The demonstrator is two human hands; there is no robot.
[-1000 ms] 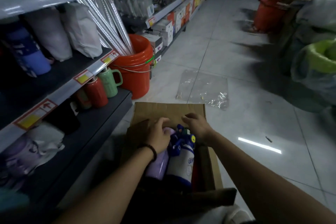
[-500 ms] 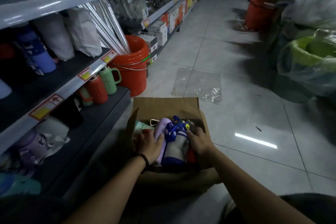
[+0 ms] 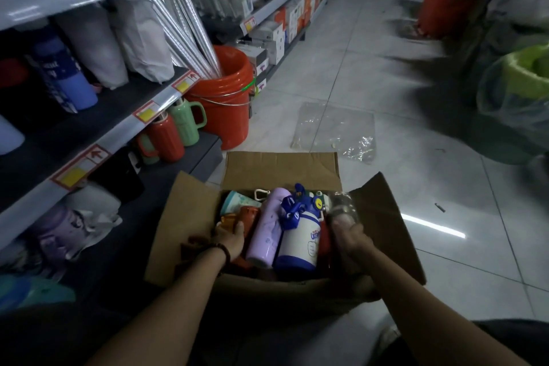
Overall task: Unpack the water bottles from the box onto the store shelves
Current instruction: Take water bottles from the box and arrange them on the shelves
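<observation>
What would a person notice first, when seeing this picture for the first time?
The open cardboard box on the floor at centre, with the left hand and right hand in it. Inside, a white-and-blue bottle lies beside a lilac bottle. An orange bucket stands by the shelves.

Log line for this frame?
phase: unpacking | box: open | left hand: grips orange bottle | right hand: holds clear-wrapped item, blurred

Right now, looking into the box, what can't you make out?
Head view only:
- Right hand: motion-blurred; grip unclear.
- Left hand: fingers hidden, dipped beside the orange bottle.
- Box bottom: covered by lilac bottle and blue-white bottle.
- Shelf price tags: too blurred to read.
</observation>
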